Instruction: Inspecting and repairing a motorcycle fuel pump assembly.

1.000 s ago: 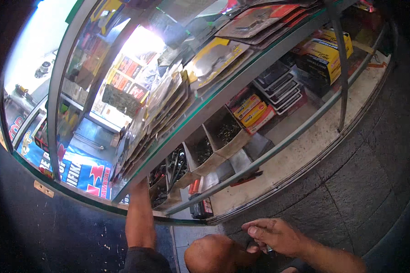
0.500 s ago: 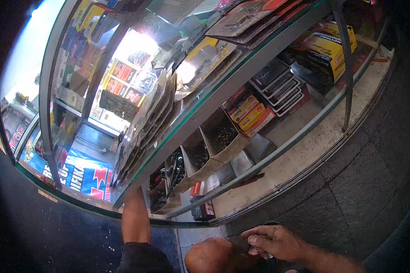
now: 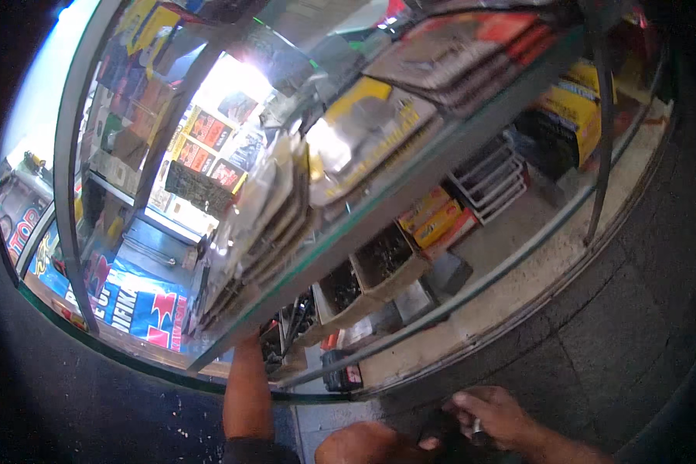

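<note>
My left forearm (image 3: 249, 390) reaches up into the glass display cabinet, under its glass-edged shelf (image 3: 348, 213). The shelf and packets hide my left hand, so its fingers cannot be seen. Nearest to that arm are open cardboard boxes (image 3: 340, 290) of small dark parts, one with dark tool-like pieces (image 3: 298, 315). By my bent knee (image 3: 361, 444), my right hand (image 3: 493, 414) is held low outside the cabinet with its fingers curled. A small shiny metal piece (image 3: 479, 433) shows at the fingers; its kind is too blurred to tell.
Flat packets (image 3: 448, 58) lie stacked on the upper shelf. Below are yellow-red boxes (image 3: 441, 220), white-edged trays or frames (image 3: 491, 182) and a yellow-black carton (image 3: 568, 116). A dark metal post (image 3: 603, 139) and the cabinet's front rail (image 3: 472, 286) border the opening. Grey paving (image 3: 595, 332) lies outside.
My view has shifted, and the cabinet appears slightly lower. My left arm stays inside it. My right hand has moved a little right, away from the knee, and turned.
</note>
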A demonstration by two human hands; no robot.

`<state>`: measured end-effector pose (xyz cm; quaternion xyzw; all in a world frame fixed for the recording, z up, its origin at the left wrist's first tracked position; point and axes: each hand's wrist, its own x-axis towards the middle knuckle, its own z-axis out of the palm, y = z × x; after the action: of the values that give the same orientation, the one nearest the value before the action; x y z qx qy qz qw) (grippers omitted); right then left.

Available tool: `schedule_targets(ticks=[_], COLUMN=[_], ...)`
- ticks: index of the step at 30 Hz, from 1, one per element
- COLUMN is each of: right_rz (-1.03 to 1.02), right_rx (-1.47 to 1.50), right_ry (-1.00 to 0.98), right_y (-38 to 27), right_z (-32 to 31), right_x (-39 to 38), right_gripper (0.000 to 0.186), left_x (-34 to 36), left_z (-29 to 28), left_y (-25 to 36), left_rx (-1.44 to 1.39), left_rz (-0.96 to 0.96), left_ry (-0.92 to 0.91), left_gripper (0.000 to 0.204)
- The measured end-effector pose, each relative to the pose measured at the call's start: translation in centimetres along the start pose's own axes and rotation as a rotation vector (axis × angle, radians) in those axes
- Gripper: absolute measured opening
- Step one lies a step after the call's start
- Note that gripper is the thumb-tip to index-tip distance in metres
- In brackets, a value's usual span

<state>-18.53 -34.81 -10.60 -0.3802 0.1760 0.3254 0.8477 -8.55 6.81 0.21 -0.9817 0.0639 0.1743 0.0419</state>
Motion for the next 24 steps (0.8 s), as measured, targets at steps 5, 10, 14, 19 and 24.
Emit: schedule_targets(ticks=[5,10,14,19,24], right_rz=[-0.122,-0.369,-0.264,-0.348,-0.353], right_rx=[-0.262,0.361,-0.006,-0.254,-0.45], right_ry=[0.308,0.41,0.821,0.911,0.945], right_y=[1.5,0.8,-5.3,-22.1,-30.5], right_z=[-7.5,-5.9,4.5,15.7,26.7], right_x=[-1.7,-8.9,-16.8,-26.6,-28.5], right_gripper=[0.031,0.019,0.024,0.023,0.022], left_x=[-7.6,-2.3,-2.7,-13.0,-10.8], left_z=[13.5,17.3,-2.8,-16.1,-16.9], left_y=[-9.7,-8.8,3.0,4.4,-5.2], left_rx=[0.066,0.059,-0.025,-0.216,-0.371], left_rz=[0.082,0.217,0.267,0.546,0.291], left_ry=[0.143,0.315,0.416,0.602,0.336], left_gripper=[0.059,0.063,0.066,0.042,0.042])
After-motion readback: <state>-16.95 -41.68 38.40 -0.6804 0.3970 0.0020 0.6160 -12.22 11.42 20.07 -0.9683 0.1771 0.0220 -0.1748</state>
